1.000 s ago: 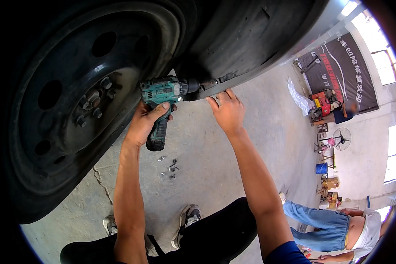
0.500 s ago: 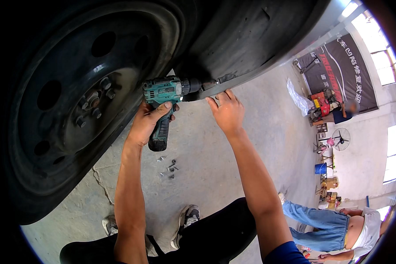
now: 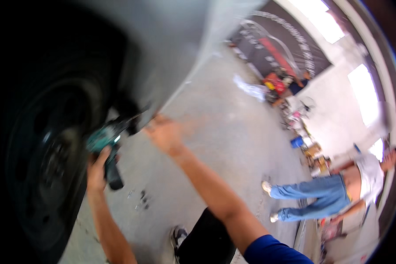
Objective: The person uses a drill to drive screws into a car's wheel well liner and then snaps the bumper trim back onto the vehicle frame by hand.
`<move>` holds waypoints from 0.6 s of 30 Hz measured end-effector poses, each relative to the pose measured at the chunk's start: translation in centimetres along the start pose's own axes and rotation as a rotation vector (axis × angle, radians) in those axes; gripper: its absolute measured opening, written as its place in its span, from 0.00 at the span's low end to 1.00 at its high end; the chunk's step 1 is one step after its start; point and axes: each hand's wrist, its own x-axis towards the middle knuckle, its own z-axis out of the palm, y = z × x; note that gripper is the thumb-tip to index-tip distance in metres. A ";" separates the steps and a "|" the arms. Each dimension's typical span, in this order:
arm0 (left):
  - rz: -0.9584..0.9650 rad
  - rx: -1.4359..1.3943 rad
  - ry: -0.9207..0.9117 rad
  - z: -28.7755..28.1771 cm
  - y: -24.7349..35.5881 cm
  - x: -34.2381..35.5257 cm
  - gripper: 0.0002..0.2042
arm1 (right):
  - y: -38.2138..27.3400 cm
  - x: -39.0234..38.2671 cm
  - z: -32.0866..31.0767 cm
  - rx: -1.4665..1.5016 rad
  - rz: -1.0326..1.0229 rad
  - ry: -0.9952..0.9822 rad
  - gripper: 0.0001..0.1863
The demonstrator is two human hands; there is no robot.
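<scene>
My left hand [image 3: 97, 171] is wrapped round the grip of a green and black cordless drill [image 3: 103, 138], beside the car wheel [image 3: 53, 163]. The drill's chuck points up and right, toward the lower edge of the grey car body panel [image 3: 169, 57] behind the wheel. Whether its tip touches the panel is too blurred to tell. At that lower edge is my right hand [image 3: 166, 135], its fingers smeared by motion.
Several small bolts or screws [image 3: 143, 200] lie on the concrete floor [image 3: 233, 145] below the drill. A person in jeans [image 3: 317, 198] stands at right. By the far wall, another person [image 3: 297, 86] is beside red equipment [image 3: 277, 83], near a blue bucket [image 3: 297, 142].
The view has swung, so wheel, drill and both hands sit further left and lower. More of the grey body panel shows. My left hand still grips the drill; my right hand remains near the edge.
</scene>
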 end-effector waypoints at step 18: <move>0.031 0.023 0.006 1.5 -0.1 -1.6 0.18 | -1.1 -1.2 -1.8 0.113 0.146 -0.057 0.18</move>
